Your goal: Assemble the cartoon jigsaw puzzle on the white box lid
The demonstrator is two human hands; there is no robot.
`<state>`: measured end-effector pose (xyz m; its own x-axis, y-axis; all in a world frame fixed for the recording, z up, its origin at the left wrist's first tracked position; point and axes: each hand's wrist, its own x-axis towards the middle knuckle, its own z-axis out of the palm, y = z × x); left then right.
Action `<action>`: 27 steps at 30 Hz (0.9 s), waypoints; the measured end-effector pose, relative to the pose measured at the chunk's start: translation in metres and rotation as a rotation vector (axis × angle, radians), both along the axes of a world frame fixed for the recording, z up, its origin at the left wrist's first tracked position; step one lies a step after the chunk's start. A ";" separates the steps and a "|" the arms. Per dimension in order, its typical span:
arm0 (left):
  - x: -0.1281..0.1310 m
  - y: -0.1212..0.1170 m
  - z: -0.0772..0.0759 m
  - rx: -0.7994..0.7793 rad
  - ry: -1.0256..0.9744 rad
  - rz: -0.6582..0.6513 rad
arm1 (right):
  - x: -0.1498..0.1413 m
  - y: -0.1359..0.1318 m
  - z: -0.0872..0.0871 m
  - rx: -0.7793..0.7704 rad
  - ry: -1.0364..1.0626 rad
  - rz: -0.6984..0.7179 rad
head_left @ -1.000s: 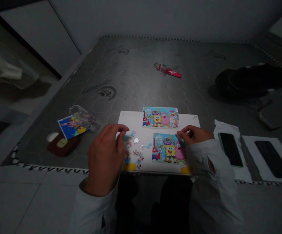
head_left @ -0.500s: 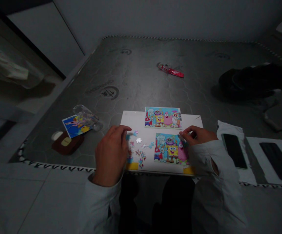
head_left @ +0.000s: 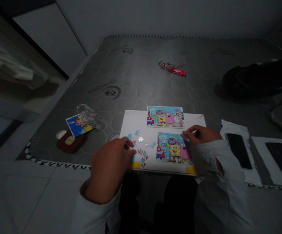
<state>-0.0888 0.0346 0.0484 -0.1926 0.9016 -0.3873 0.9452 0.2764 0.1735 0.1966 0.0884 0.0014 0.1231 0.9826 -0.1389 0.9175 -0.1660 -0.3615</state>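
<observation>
A partly built jigsaw puzzle (head_left: 170, 148) with cartoon figures lies on a white board (head_left: 133, 118). Behind it rests a printed picture card (head_left: 165, 117) of the same scene. Loose jigsaw pieces (head_left: 141, 139) are scattered left of the puzzle, some lying face down. My left hand (head_left: 113, 165) is over the board's left edge, thumb and index finger a little apart beside the pieces. At the puzzle's upper right edge, my right hand (head_left: 201, 136) has thumb and index finger pinched together; what is between them is hidden. The right hand and sleeve cover the puzzle's right side.
On the left are a clear plastic bottle-shaped container (head_left: 90, 115), a blue picture card (head_left: 78, 125) and a brown case (head_left: 71, 143). Two phones (head_left: 239, 151) lie at the right. Farther back are a red wrapper (head_left: 173, 69) and a dark bag (head_left: 255, 79).
My left hand has moved down and back toward the pieces, uncovering some at the upper left. My right hand stays at the puzzle's upper edge. The whole view has shifted slightly.
</observation>
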 end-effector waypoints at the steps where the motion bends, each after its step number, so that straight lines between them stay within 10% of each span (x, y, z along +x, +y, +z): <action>1: 0.000 0.000 0.001 -0.017 0.012 0.010 | -0.001 0.000 0.001 0.001 -0.004 0.001; 27: -0.006 -0.010 -0.001 -0.078 -0.055 -0.054 | 0.002 0.004 0.000 -0.069 0.012 0.005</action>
<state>-0.0952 0.0247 0.0477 -0.1209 0.8768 -0.4654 0.9489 0.2397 0.2051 0.1983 0.0927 0.0018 0.1160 0.9713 -0.2074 0.9139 -0.1862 -0.3607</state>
